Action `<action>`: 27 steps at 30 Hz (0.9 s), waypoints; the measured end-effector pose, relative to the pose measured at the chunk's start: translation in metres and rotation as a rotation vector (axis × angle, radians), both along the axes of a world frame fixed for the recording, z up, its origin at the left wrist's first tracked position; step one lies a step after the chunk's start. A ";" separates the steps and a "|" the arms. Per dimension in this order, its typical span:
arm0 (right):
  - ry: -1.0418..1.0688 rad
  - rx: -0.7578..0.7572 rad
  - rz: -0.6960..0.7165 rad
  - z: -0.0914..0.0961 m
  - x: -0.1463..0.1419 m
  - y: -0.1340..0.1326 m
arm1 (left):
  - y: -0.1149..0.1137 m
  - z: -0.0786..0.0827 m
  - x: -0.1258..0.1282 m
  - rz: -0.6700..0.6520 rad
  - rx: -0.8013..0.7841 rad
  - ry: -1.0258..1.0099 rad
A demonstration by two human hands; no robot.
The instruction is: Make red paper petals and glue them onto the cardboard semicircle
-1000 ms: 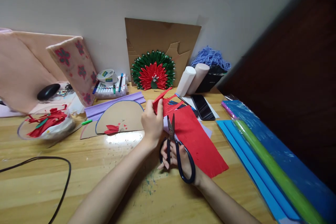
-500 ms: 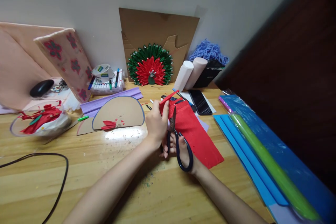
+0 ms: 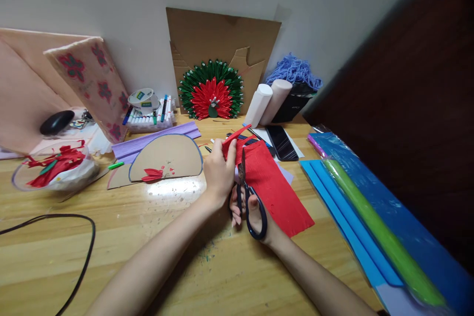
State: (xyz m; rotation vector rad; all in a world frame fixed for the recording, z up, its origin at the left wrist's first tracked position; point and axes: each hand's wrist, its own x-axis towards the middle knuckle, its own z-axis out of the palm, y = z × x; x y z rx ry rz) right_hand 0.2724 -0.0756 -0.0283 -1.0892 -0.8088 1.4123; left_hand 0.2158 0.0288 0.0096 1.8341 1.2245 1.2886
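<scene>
My left hand [image 3: 219, 173] is closed on a folded piece of red crepe paper [image 3: 237, 137], pinched between thumb and fingers. My right hand [image 3: 259, 217] holds black-handled scissors [image 3: 256, 217] through their loops, with the blades pointing away from me and nearly together. Just right of the blades lies a larger red crepe paper sheet [image 3: 279, 187], its far end against the piece in my left hand. Whether the two are still joined there, I cannot tell. A half-round cardboard piece [image 3: 170, 153] with small red petals [image 3: 152, 175] lies to the left.
A red and green peacock craft [image 3: 211, 90] leans on cardboard [image 3: 222, 29] at the wall. Markers [image 3: 148, 119], purple paper [image 3: 157, 139], and a bowl of red scraps [image 3: 55, 165] stand left. A phone [image 3: 282, 142] and wrapped blue and green sheets [image 3: 370, 217] lie right. A cable [image 3: 91, 252] curls front left.
The scissors have drawn slightly left and their blades have come closer together. The gap between the blades and the large red sheet's edge looks different. My left hand keeps its pinch.
</scene>
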 end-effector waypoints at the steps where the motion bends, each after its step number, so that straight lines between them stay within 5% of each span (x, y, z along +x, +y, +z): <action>1: 0.001 0.005 -0.004 -0.003 0.001 0.000 | 0.000 0.001 0.000 -0.001 -0.008 -0.001; 10: -0.010 -0.013 0.043 -0.016 0.014 0.004 | 0.013 0.002 -0.005 -0.036 -0.036 -0.052; 18: -0.081 -0.003 0.059 -0.008 0.017 0.001 | 0.018 -0.002 -0.004 -0.181 -0.075 -0.077; 27: -0.049 -0.094 0.003 -0.003 0.014 0.007 | 0.020 -0.001 -0.004 -0.172 -0.076 -0.083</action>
